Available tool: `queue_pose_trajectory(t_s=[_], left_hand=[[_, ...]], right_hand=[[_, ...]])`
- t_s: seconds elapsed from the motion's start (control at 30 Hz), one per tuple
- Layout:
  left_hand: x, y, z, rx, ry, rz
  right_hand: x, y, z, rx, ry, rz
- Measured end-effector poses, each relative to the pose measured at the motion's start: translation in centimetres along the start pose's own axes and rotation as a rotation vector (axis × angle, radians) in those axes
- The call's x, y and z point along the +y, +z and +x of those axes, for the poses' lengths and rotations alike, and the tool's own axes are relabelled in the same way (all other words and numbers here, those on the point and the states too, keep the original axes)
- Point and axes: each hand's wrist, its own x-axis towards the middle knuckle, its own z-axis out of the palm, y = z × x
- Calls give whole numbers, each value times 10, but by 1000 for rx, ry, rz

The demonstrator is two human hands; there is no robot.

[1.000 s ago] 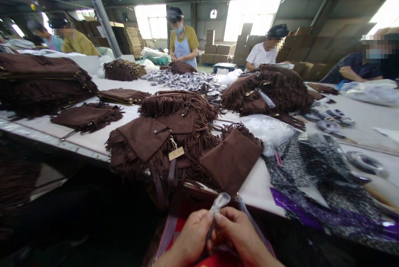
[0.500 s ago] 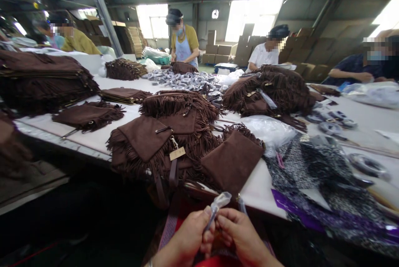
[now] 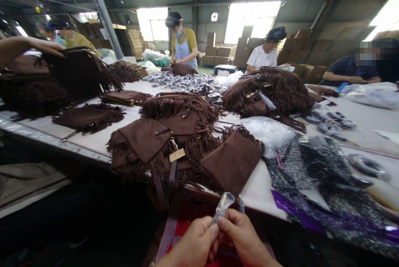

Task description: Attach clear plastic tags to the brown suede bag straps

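Observation:
Low at the centre, just off the table's near edge, my left hand [image 3: 197, 240] and my right hand [image 3: 241, 233] meet with fingers pinched together. Both are closed on a small clear plastic wrap [image 3: 225, 203] whose loose end sticks up between them. What lies inside the wrap under my fingers is hidden. Beyond my hands a brown bag [image 3: 232, 162] lies at the table edge. Left of it sits a pile of brown fringed bags [image 3: 140, 139], with a tan tag [image 3: 177, 155] hanging from a clasp.
Coiled wrapped straps [image 3: 187, 80] lie mid-table. A fringed pile [image 3: 280, 88], crumpled plastic [image 3: 268, 134] and black-and-white fabric [image 3: 330, 175] are to the right. At the left a co-worker's hand [image 3: 46, 46] holds a fringed bag [image 3: 81, 71] over a stack. Several people stand around the table.
A co-worker's hand has come in at the left and lifted a fringed bag. My left hand has shifted slightly right, covering more of the wrap, whose loose end now stands more upright.

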Motion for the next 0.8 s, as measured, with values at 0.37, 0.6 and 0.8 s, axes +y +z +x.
queue_pose_trajectory(t_s=[0.37,0.6,0.8], left_hand=[[6,-5,29,46,-149,65],[-2,4,35,165,-106,126],[9,-6,30,95,-97,198]], right_hand=[[-1,-34,-20,148,-32,-332],[-12,-56,-40,215,-138,-278],[-46,-62,-51,176,-186,-423]])
